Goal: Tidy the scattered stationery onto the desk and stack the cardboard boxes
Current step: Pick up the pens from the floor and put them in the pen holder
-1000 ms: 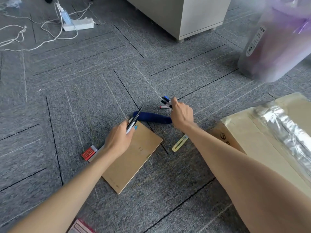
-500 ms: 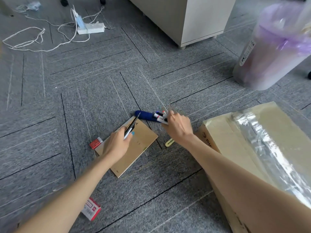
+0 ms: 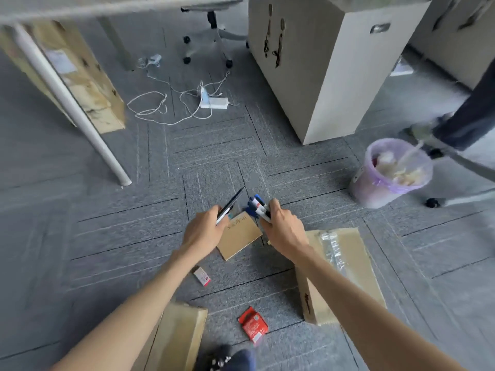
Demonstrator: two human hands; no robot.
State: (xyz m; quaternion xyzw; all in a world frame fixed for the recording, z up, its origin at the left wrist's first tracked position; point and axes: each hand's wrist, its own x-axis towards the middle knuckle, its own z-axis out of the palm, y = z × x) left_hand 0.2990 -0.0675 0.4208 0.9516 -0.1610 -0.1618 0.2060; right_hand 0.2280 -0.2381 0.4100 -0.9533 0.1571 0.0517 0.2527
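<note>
My left hand (image 3: 201,230) is shut on thin dark pens (image 3: 231,203) that point up and to the right. My right hand (image 3: 284,228) grips a bundle of markers (image 3: 257,205) with blue, black and white barrels. Both hands hover above a small flat cardboard piece (image 3: 239,235) lying on the carpet. A large taped cardboard box (image 3: 348,269) lies under my right forearm. Another cardboard box (image 3: 179,336) sits at the bottom, under my left forearm. A small white and red box (image 3: 202,276) and a red packet (image 3: 253,324) lie on the floor between them.
A white desk leg (image 3: 72,108) slants at the left with a wooden crate (image 3: 88,84) behind it. A power strip with tangled white cables (image 3: 211,101) lies ahead. A beige cabinet (image 3: 329,62) stands at the back right, a purple-lined bin (image 3: 393,172) beside it, and chair legs at the far right.
The view has risen and pulled back, so both hands are higher off the floor with the pens and markers. More boxes, the red packet and the desk leg have come into sight.
</note>
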